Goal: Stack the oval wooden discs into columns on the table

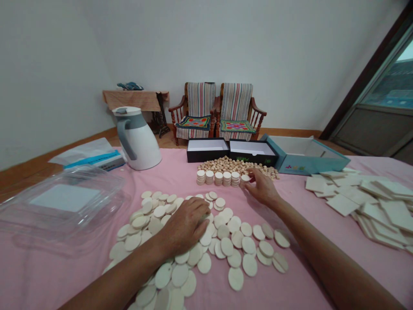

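Round pale wooden discs [235, 224] lie spread in a loose heap on the pink cloth. Over the middle of this heap rests my left hand [185, 221], its fingers curled down; its fingertips and anything under them are hidden. My right hand [263, 187] reaches to the right end of a row of short disc stacks [218, 178]. Its thumb and fingers close around the sides of the last stack [245, 178], which looks lower than its neighbours. The other stacks stand upright, side by side.
Behind the row lie many small wooden beads [222, 164], two black trays [207, 150] and a blue box [309, 161]. Square wooden tiles [371, 193] are heaped at right. At left stand a white jug [142, 144], a clear plastic container [64, 200] and a blue packet [93, 159].
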`<act>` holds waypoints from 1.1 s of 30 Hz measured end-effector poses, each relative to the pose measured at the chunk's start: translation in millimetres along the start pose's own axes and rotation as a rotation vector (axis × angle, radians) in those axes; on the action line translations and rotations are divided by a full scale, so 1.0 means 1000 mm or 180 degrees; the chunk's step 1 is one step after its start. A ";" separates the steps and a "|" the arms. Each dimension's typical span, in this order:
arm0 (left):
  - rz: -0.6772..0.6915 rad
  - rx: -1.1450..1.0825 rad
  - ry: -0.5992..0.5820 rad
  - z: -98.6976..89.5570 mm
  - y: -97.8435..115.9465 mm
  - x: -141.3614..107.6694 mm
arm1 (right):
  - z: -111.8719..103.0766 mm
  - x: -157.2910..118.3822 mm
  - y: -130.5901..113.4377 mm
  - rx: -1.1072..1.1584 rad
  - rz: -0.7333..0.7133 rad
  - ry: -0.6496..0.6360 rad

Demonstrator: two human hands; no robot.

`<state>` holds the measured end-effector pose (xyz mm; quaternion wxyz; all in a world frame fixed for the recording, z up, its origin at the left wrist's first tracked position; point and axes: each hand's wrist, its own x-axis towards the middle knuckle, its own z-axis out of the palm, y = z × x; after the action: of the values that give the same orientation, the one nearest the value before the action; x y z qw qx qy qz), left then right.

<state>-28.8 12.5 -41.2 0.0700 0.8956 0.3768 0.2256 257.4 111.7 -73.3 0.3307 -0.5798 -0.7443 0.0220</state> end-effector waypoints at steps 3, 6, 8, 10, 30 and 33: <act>-0.0010 0.0005 -0.0028 0.000 0.000 0.000 | -0.001 0.000 -0.001 0.0036 -0.0007 -0.0081; -0.0014 -0.0006 -0.0051 0.000 0.000 -0.001 | -0.002 0.000 -0.002 0.0126 -0.0001 -0.0078; -0.0016 -0.0021 -0.0047 0.000 0.000 -0.001 | -0.005 0.001 -0.004 0.0198 0.0009 0.0121; -0.0021 -0.0030 -0.0040 0.001 0.000 -0.001 | -0.011 0.000 -0.009 0.0256 0.0013 0.0436; -0.0672 0.0689 0.0092 0.003 -0.009 0.005 | 0.010 -0.030 -0.115 0.0372 -0.1358 -0.1705; -0.0442 0.0526 -0.0238 0.003 -0.006 0.006 | -0.014 -0.044 -0.111 0.0512 -0.1347 -0.1768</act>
<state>-28.0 20.9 -43.6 0.0254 0.8779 0.4524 0.1548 175.3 32.0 -36.4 0.1576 -0.3569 -0.9052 0.1684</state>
